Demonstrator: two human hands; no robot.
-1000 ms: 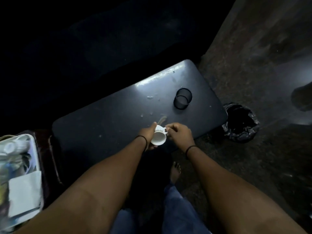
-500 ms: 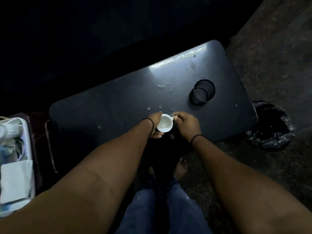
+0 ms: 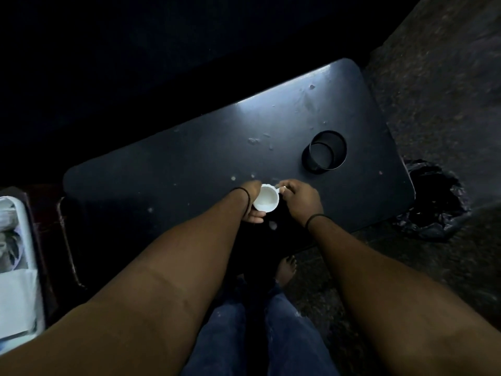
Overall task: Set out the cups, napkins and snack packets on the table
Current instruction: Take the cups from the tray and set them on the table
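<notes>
Head view: a white cup [image 3: 266,199] is held over the near edge of the desk [image 3: 189,164], cradled by the left hand [image 3: 250,203] and pinched at its handle by the right hand [image 3: 302,202]; setting it down upright is judged next.

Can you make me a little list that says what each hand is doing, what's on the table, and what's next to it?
left hand: cradles the white cup from the side and below
right hand: pinches the cup's handle
cup: upright, over the table's near edge
table: dark, speckled with pale spots
on the table: black cylinder holder, far right
left of table: white tray with paper items
right of table: black bag on the floor
</notes>
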